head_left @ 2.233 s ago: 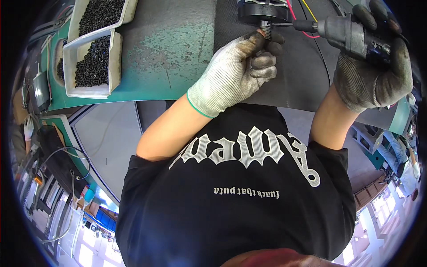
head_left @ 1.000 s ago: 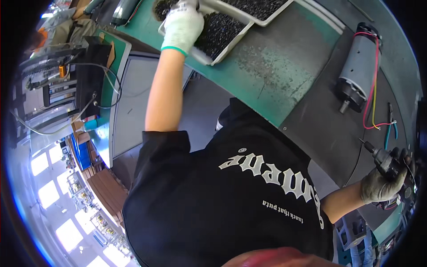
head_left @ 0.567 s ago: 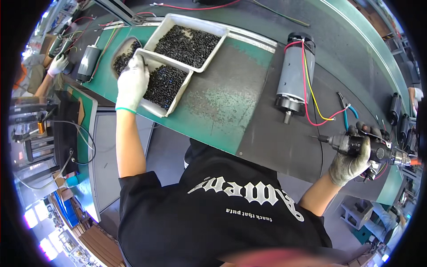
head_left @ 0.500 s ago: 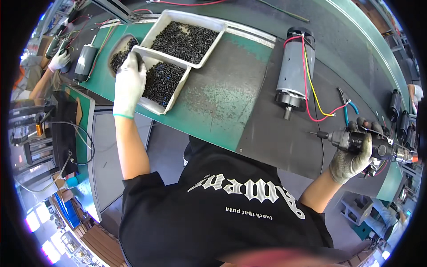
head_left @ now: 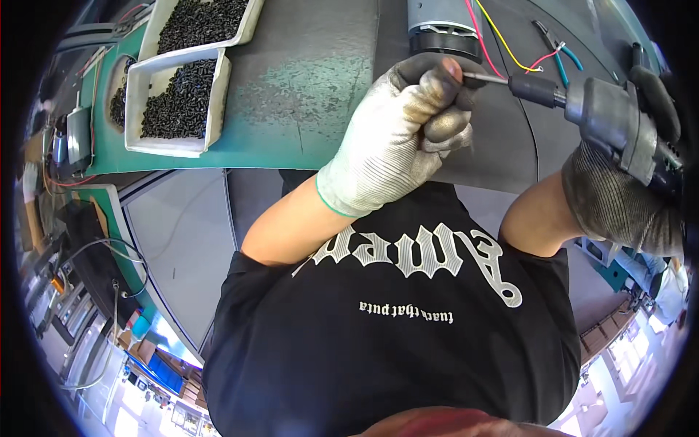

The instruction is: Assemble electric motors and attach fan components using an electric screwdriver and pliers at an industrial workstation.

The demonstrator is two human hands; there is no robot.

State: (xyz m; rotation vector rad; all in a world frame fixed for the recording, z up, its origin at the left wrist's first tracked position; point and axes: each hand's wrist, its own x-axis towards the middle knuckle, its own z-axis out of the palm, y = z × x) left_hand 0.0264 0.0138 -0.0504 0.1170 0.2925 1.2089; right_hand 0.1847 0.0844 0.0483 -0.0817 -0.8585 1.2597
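My left hand (head_left: pixel 397 135), in a white glove with blackened fingertips, is closed in a pinch in front of my chest. Whatever it pinches is hidden behind the fingers. The thin bit of a dark power screwdriver (head_left: pixel 606 105) reaches leftward to these fingertips. My right hand (head_left: pixel 619 186), in a grey glove, is wrapped round the screwdriver's body. Just beyond my left hand lies a grey cylindrical motor (head_left: pixel 445 16) with a black end, partly covered by the fingers. Red and yellow wires (head_left: pixel 502 40) trail from it.
On the green and dark bench, to the left, stand a white bin (head_left: pixel 222 102) and a second white bin (head_left: pixel 251 22), both holding small black screws. A smaller tray (head_left: pixel 109 91) sits beside them. Blue-handled pliers (head_left: pixel 561 65) lie at the far right.
My left hand has left the screw bin and come right, to the screwdriver's tip. My right hand has raised the screwdriver closer. The view has shifted, putting the bench higher in the picture.
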